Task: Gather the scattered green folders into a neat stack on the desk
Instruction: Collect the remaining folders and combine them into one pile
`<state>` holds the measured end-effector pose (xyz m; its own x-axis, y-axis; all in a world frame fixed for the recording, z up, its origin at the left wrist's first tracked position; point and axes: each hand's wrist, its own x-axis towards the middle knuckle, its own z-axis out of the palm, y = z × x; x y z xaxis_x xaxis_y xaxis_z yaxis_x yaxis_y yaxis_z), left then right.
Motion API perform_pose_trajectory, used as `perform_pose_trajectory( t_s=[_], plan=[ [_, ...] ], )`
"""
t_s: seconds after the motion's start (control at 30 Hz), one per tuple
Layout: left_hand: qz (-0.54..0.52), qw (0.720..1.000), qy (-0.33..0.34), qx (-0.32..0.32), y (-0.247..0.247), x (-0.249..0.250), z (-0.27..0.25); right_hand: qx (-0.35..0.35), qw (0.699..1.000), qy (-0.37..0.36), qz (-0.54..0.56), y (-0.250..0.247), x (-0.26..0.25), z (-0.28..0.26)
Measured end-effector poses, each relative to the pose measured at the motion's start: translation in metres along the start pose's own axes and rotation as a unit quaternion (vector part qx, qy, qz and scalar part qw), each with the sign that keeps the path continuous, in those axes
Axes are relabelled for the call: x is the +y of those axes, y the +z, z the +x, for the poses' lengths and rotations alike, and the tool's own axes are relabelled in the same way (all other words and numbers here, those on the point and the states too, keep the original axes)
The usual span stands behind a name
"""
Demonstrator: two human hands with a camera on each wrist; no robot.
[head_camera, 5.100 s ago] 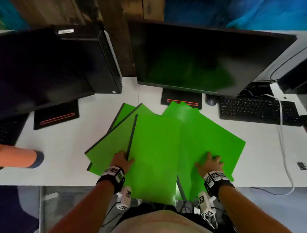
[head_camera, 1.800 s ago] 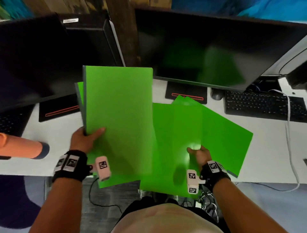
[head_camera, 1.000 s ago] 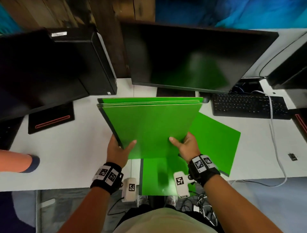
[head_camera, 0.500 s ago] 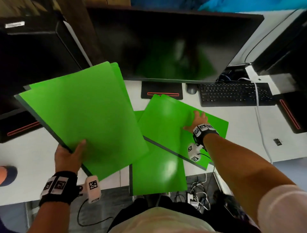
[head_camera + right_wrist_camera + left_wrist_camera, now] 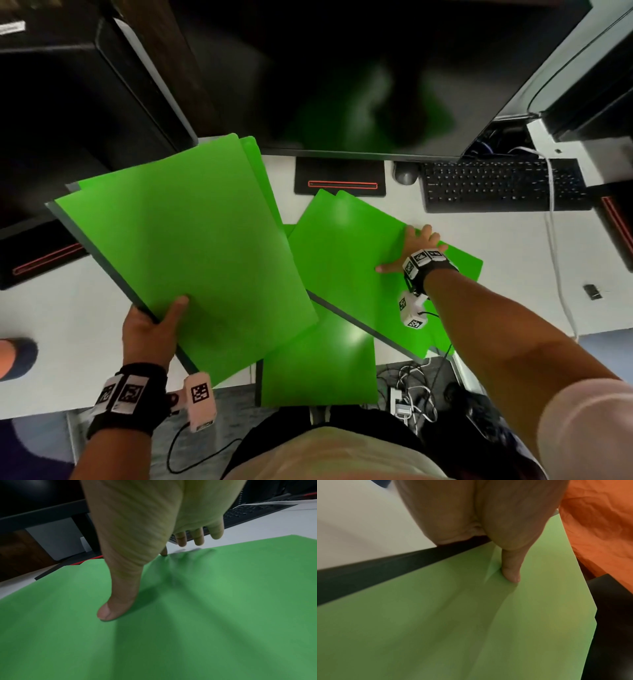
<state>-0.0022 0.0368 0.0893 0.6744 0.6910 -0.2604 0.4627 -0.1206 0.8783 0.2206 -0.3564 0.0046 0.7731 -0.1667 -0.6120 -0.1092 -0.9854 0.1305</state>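
My left hand (image 5: 150, 325) grips a bundle of green folders (image 5: 185, 246) by its near dark-spined corner, holding it tilted above the desk's left half; the thumb (image 5: 511, 566) presses on top of the bundle of green folders (image 5: 471, 622). On the desk lie more green folders: a slanted pile (image 5: 346, 260) under my right hand (image 5: 414, 250), and one folder (image 5: 318, 370) hanging over the front edge. My right hand's thumb (image 5: 116, 601) and spread fingers rest flat on the slanted pile (image 5: 205, 608).
A large monitor (image 5: 359, 68) stands behind the folders, its stand base (image 5: 339, 178) close to them. A black keyboard (image 5: 500, 185) and a white cable (image 5: 555, 240) lie at the right. A dark computer case (image 5: 68, 102) fills the left. White desk (image 5: 51, 325) shows at the near left.
Both hands held the bundle together a second ago. The right hand has let go and now rests on the slanted pile; the left hand carries the bundle at the left.
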Motion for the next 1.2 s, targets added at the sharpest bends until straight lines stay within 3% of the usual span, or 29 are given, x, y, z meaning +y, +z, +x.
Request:
perform_pose_trajectory(
  t_s=[0.23,0.57,0.87,1.0,1.2],
  plan=[
    [0.012,1.0,-0.006,-0.002,-0.004,-0.002,0.004,0.022,1.0,0.003,-0.007,-0.004,0.003,0.002],
    [0.0,1.0,-0.011,-0.003,-0.002,-0.003,0.005,-0.021,0.998,0.042,0.04,-0.005,0.011,0.004],
    [0.008,1.0,0.004,-0.005,0.003,-0.005,0.007,-0.007,0.995,0.007,0.095,-0.014,0.02,0.001],
    [-0.008,1.0,0.003,-0.002,0.002,-0.004,0.009,0.015,0.975,-0.02,0.222,-0.021,0.033,-0.004],
    [-0.02,1.0,-0.01,0.011,-0.007,-0.005,0.011,0.08,0.916,-0.051,0.39,-0.033,0.077,-0.035]
  ],
)
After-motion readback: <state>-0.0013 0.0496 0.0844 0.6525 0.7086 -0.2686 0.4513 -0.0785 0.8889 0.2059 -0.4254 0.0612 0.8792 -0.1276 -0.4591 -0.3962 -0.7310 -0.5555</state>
